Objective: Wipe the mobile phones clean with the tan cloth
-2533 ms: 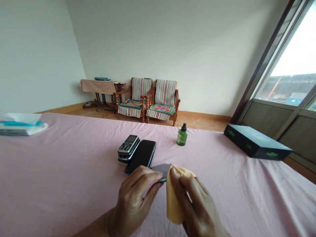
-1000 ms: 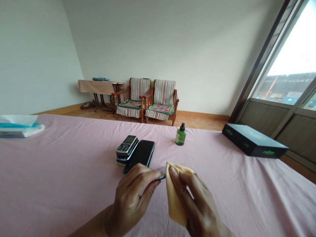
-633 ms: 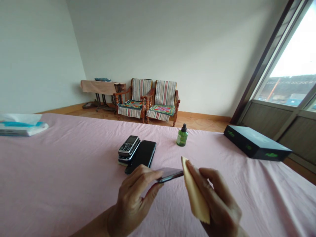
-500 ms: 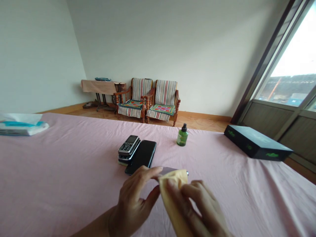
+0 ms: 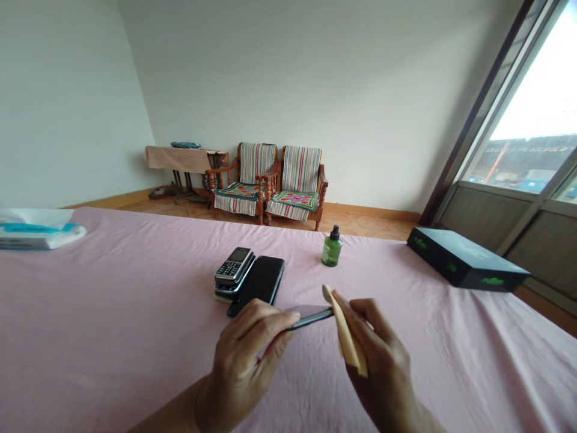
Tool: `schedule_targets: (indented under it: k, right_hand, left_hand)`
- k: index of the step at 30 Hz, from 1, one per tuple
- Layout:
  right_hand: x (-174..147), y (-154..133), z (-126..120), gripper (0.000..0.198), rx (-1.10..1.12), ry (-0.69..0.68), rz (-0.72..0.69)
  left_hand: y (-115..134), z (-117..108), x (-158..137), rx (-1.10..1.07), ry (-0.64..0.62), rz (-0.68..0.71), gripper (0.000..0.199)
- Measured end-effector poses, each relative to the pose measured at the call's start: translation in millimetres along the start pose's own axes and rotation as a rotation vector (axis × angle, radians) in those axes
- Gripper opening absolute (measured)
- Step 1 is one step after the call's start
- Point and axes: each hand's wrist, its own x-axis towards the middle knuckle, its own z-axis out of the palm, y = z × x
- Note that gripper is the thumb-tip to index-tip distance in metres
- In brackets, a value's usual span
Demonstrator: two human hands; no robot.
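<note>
Slim device in a pinch

The left hand grips its nine-o'clock end, thumb against fingers. The right hand squeezes a yellow cloth, fingers closed around it, against the three-o'clock end. A black phone lies toward the device's ten o'clock.

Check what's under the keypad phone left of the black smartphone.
Under the keypad phone sits at least one silver-edged device, with a yellowish edge showing lowest. Their top faces are mostly covered, so what the lowest layer is can't be told.
</note>
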Motion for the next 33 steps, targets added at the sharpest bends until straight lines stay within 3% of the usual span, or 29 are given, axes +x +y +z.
schedule_targets:
  k: [5, 11, 19, 25, 33]
  right_hand:
    - [3, -2, 8, 0.031, 0.246, -0.096, 0.191]
    - [-9, -13, 6, 0.045, 0.386, -0.034, 0.126]
    - [-13, -15, 14, 0.044, 0.376, 0.031, 0.226]
    - [-4, -6, 16, 0.022, 0.465, -0.131, 0.430]
    - [-8, 2, 35, 0.030, 0.566, -0.234, 0.601]
  left_hand:
    - [-2, -2, -1, -0.005, 0.029, -0.009, 0.026]
    - [-2, -2, -2, -0.036, 0.030, -0.015, 0.025]
    - [0, 0, -3, -0.026, 0.010, -0.021, 0.023]
    - [-3, -1, -5, -0.024, 0.016, -0.029, 0.025]
    - [-3, -2, -9, -0.070, -0.002, -0.058, 0.025]
